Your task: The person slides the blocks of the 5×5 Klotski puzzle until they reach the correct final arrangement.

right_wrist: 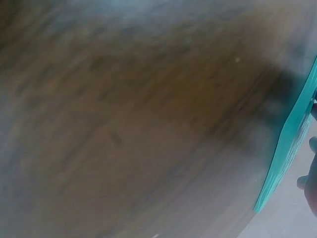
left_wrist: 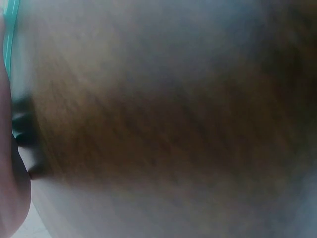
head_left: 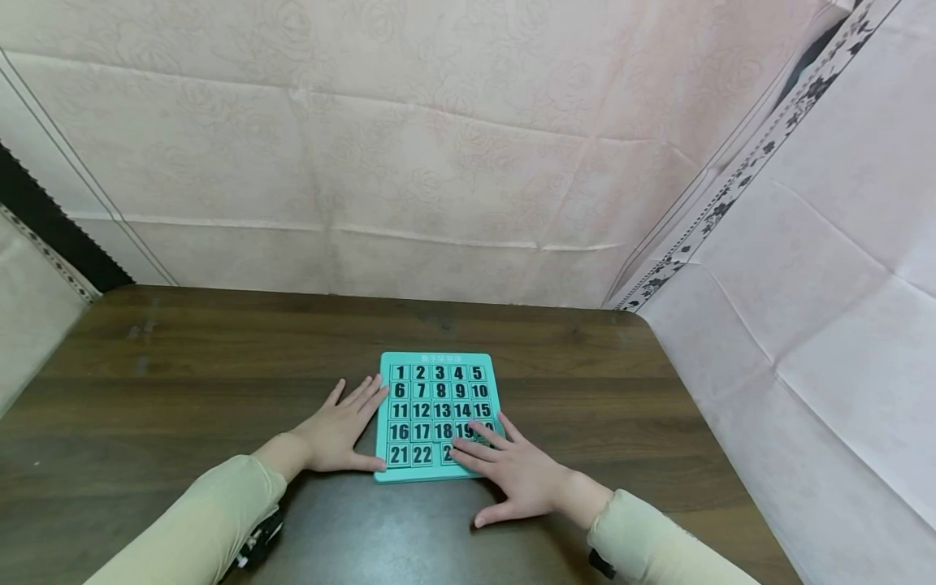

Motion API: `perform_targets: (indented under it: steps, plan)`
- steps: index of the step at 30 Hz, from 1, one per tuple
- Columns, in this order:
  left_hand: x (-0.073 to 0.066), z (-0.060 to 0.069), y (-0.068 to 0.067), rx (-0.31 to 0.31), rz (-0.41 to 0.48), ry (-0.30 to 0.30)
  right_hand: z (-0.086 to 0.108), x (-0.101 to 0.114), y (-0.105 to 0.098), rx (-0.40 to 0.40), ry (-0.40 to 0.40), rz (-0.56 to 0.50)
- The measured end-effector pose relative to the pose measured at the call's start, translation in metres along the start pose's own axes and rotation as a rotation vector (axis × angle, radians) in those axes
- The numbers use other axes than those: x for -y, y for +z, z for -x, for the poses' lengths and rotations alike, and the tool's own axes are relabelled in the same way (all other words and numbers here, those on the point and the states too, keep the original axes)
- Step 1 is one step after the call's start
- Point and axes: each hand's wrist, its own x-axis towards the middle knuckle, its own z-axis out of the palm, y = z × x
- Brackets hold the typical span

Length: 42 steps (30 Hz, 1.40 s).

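A turquoise number slide puzzle (head_left: 437,388) lies flat on the wooden table, with black-numbered tiles in rows; 1 to 5 make up the top row. My left hand (head_left: 335,435) is beside its left edge, fingers extended, with fingertips and thumb tip at the frame. Over the puzzle's lower right corner reaches my right hand (head_left: 521,475), fingers spread and thumb off the board. It hides tiles in the two lowest rows. The left wrist view catches only the side of the left hand (left_wrist: 14,193); in the right wrist view, the board's edge (right_wrist: 287,144) appears beside a few fingertips.
The brown wooden table (head_left: 241,357) ends at a far edge against a pale patterned cloth (head_left: 409,179). More white cloth (head_left: 826,325) with a dark floral border hangs on the right. A black strip (head_left: 58,219) runs along the left.
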Motion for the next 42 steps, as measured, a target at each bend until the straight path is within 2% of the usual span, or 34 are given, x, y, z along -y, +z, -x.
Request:
perform_targets:
  steps: [12,17,23,32,37,42]
  plan:
    - [0.001,-0.001,0.003,-0.001,-0.003,-0.005,-0.011,0.009,-0.005,0.016,0.0,0.041]
    - [0.001,0.0,0.004,0.003,0.0,-0.006,-0.009,0.007,-0.004,0.015,0.002,0.016]
    - [-0.001,0.0,0.003,0.005,0.011,-0.004,0.004,0.001,-0.001,-0.028,0.008,-0.009]
    - [0.001,-0.001,0.004,0.002,0.001,-0.001,0.033,-0.011,0.006,-0.107,0.049,-0.016]
    - [0.003,-0.002,0.006,-0.012,-0.005,0.0,0.046,-0.015,0.011,-0.121,0.044,0.003]
    - [0.005,-0.001,0.006,-0.019,-0.019,-0.005,0.048,-0.016,0.014,-0.121,0.045,0.011]
